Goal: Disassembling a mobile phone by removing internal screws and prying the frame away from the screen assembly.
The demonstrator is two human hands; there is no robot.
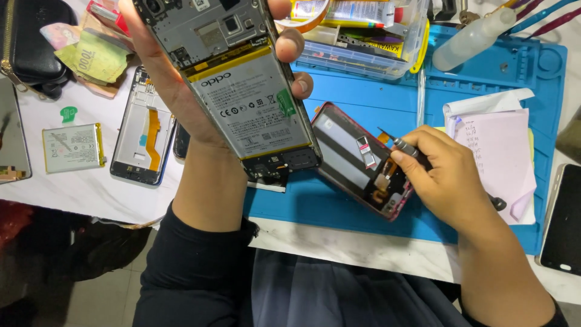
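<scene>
My left hand (175,91) holds up an opened phone (239,85) with its back off, so the grey metal shield and the white battery with a yellow edge face me. My right hand (445,175) grips a small screwdriver (402,144), its tip pointing up-left over a red-rimmed phone back cover (351,160). That cover lies inside-up on the blue work mat (375,100), just right of the held phone.
A second opened phone frame (142,130), a loose battery (72,147) and folded banknotes (97,57) lie on the white table at left. A clear parts box (363,42), a plastic bottle (472,36), papers (496,139) and a dark phone (563,221) are at the right.
</scene>
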